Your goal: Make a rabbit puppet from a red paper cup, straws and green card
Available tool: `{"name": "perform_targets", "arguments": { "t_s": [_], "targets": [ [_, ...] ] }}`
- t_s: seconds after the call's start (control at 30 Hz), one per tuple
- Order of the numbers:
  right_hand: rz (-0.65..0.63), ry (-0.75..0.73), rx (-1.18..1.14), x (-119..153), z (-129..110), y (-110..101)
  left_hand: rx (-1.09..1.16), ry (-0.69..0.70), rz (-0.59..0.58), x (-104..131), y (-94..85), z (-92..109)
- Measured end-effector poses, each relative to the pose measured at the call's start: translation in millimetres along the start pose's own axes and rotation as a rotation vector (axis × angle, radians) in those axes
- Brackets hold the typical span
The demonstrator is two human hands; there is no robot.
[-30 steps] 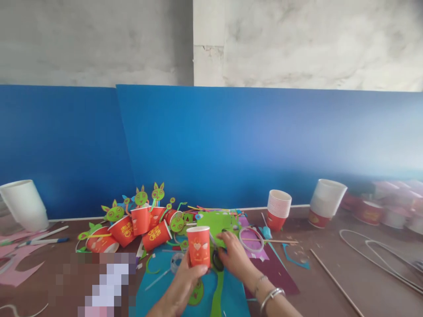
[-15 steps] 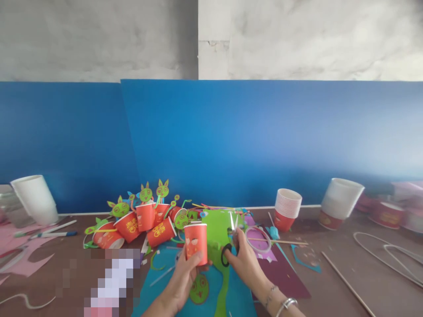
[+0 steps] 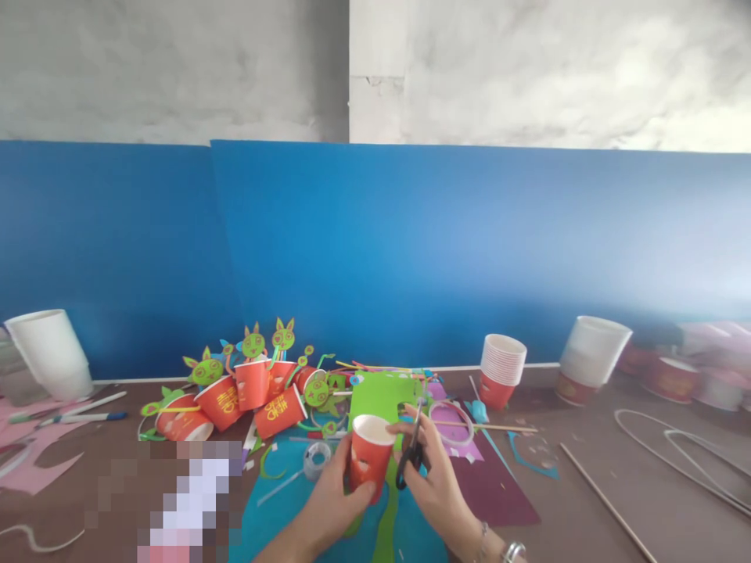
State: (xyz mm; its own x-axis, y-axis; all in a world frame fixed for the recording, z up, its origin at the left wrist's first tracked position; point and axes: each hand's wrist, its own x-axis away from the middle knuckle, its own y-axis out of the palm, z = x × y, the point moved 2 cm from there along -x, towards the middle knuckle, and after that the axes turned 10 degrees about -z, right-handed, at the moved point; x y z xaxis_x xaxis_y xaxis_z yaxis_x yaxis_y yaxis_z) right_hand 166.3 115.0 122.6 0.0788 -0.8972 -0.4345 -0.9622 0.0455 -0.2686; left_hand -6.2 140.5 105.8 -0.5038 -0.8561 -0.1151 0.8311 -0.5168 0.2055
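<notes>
My left hand [image 3: 337,500] is wrapped round a red paper cup [image 3: 371,461], its open white mouth tipped toward me. In my right hand [image 3: 434,473] is a pair of scissors [image 3: 412,450] with black handles, blades pointing up. The right fingertips reach to the cup's rim on its right side. Below both hands lie a blue paper sheet [image 3: 282,489] and a bright green paper piece [image 3: 384,395] with a long strip running toward me. A roll of clear tape [image 3: 317,460] sits left of the cup.
Several red cups [image 3: 252,385] with green animal faces are piled at the back left. A stack of cups [image 3: 503,371] stands back right, near a white cup stack [image 3: 594,356]. A tape ring [image 3: 450,422], a thin stick [image 3: 607,500] and pink paper [image 3: 41,461] lie around.
The cup has turned and tipped, so its mouth now shows. My right hand has moved in to the rim with the scissors. The clear tape roll is now uncovered.
</notes>
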Motion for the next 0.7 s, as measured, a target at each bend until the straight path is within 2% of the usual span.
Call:
{"name": "perform_targets", "arguments": {
  "t_s": [0.1,0.27,0.43,0.5,0.6,0.7],
  "targets": [
    [-0.038,-0.045,0.022,2.3,0.4,2.5,-0.303,0.086,0.005,3.8,5.4,6.6],
    [-0.116,-0.095,0.102,8.4,-3.7,8.6,-0.491,0.201,0.137,6.3,5.4,7.3],
    [-0.064,-0.033,0.237,13.1,-11.5,8.5,-0.523,0.250,0.357,3.4,-4.3,6.4],
    [-0.130,-0.023,0.309,13.4,-15.5,7.6,-0.503,0.272,0.428,1.6,-9.5,8.8],
    [-0.286,-0.048,0.413,13.0,-21.8,7.7,-0.492,0.274,0.418,-1.6,-15.4,12.1],
    [-0.379,-0.045,0.441,13.0,-26.2,9.0,-0.499,0.257,0.389,-3.1,-18.5,13.4]
  ]
}}
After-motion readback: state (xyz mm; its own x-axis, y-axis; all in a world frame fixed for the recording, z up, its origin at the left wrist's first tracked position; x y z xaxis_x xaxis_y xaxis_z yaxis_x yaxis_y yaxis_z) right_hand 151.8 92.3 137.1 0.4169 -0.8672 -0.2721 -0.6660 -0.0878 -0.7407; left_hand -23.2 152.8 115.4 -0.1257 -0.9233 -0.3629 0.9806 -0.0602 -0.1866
